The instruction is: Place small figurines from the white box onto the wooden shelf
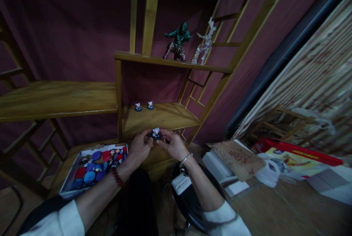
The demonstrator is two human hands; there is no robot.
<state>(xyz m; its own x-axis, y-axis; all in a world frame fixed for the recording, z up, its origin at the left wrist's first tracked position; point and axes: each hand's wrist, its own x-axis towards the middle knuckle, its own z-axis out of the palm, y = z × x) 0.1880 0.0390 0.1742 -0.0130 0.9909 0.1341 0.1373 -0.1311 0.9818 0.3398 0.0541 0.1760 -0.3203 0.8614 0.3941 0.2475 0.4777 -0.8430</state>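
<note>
A small white figurine with a dark base (156, 133) is held between both hands, just in front of the lower shelf. My left hand (142, 146) grips its left side with thumb and fingers. On its right side, my right hand (172, 143) pinches it the same way. Two similar figurines, one on the left (138, 107) and one on the right (150, 105), stand upright side by side on the wooden shelf (167, 115) beyond my hands.
An open box (66, 183) of blue and red figurines lies lower left. A green-hooded figure (180, 40) and a clear deer (205, 45) stand on the upper shelf. A black stool (192, 199), cartons (220, 166) and a white bag (268, 173) are at right.
</note>
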